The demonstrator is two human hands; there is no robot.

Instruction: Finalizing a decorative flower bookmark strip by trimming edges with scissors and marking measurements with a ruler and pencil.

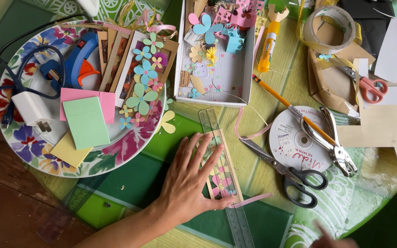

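Your left hand [190, 177] lies flat with the fingers spread, pressing down on a long bookmark strip [223, 167] near the table's near edge; it pinches nothing, it only pins the strip in place. The strip rests on a clear ruler [224, 183] that runs from mid-table toward that near edge, and a pink ribbon [249, 200] trails out from the strip's near end beside your thumb. Your right hand [329, 239] shows only as a blur at the table's near right edge; you cannot tell from this view whether it is spread or closed, or whether it holds anything.

Judging by how things lie, the strip already carries small paper flowers and its ribbon, so it looks well along; whether it is trimmed or sealed cannot be read. Several decorated strips already lie on the flowered plate [10, 133] at the table's left edge, beside a blue glue gun [76, 57] and coloured note pads [86, 120]. Black-handled scissors [283, 172] lie just right of the strip; a white box of paper cut-outs [217, 69] sits toward the far edge; a glue stick [268, 46], a pencil [276, 96] and a hole punch [336, 144] lie to the right.
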